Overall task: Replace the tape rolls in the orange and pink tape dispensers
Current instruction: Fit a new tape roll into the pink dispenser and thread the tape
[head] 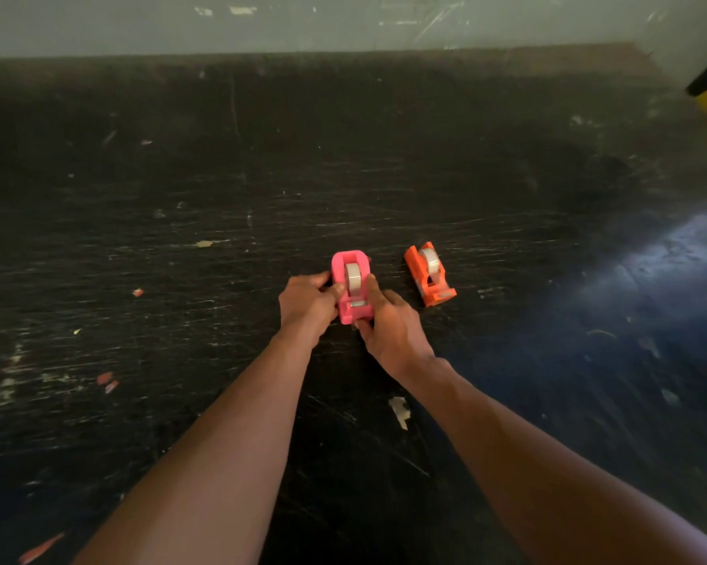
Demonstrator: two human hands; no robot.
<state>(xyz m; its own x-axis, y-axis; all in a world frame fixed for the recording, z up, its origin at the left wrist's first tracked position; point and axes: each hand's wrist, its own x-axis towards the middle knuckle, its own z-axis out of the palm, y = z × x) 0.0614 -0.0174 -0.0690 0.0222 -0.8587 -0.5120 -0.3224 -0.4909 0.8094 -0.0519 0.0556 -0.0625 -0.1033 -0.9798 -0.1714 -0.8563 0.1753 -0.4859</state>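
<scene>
Clearly at work on the pink tape dispenser [351, 287], standing on the dark surface [221, 197] near the middle of the view, cutter end toward the camera. Left hand [307, 301] closed on the dispenser's left flank, steadying it; right hand [388, 324] clamped on the right flank and near end, forefinger laid along the top edge beside the tape roll [352, 277]. Roll seated upright in its cradle, pale and translucent (fresh or spent, impossible to say). Likely next: settling or lifting the roll, calling for a pinch on its rim while the left hand keeps the body pinned. Orange tape dispenser [430, 275] just beside, to the right, untouched, a similar pale roll in it. Both bodies glossy moulded plastic, rounded and blocky; surface black, heavily scratched, flecked with scraps.
</scene>
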